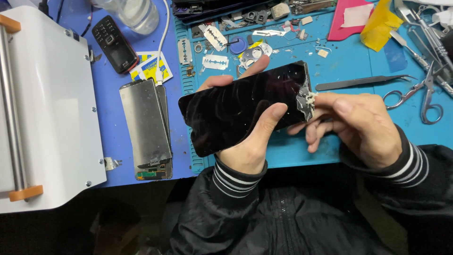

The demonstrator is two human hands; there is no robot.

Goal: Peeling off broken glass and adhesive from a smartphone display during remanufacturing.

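Between both grasping hands, glossy black phone screen (240,111), its right corner shattered white.

Tweezers (361,82), scissors (422,97), razor blades (215,62), old phone (114,44).

Bright, even light falls across the counter (118,123), a deep blue top to the left of the hands. A lighter teal work mat (358,61) with a ridged left edge covers the stretch beyond and to the right of the hands, strewn with small scraps and bits. Far left sits a big white machine (47,104) with orange end caps on a steel rod. Below the counter's near edge it all drops into dark shadow, the floor too dim to make out.
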